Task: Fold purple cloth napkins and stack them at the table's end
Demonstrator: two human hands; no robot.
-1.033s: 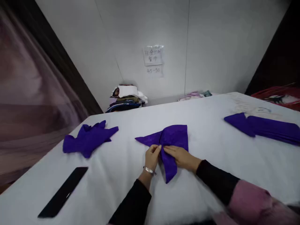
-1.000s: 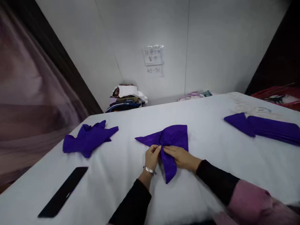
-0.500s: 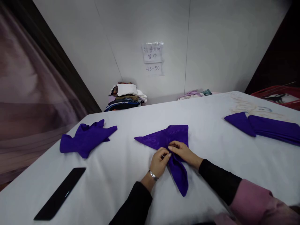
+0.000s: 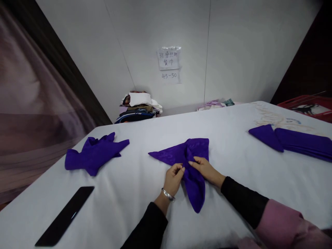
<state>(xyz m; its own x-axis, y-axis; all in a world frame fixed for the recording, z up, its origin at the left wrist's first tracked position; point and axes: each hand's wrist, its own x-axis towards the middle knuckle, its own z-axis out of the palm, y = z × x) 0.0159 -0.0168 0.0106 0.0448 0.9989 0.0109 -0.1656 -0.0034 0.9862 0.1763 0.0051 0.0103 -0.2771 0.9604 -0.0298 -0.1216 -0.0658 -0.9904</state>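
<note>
Nearest, the purple cloth is swinging its lower tip slightly leftward; above that, the left hand and right hand are both pinching the cloth's middle; just beyond them, a fold is newly rising, so the gathering is apparently tightening.

Beyond the white table, we see two handwritten signs on the wall, a stack of clothes lower left of them, a pink curtain at left and a red basket at right.
</note>
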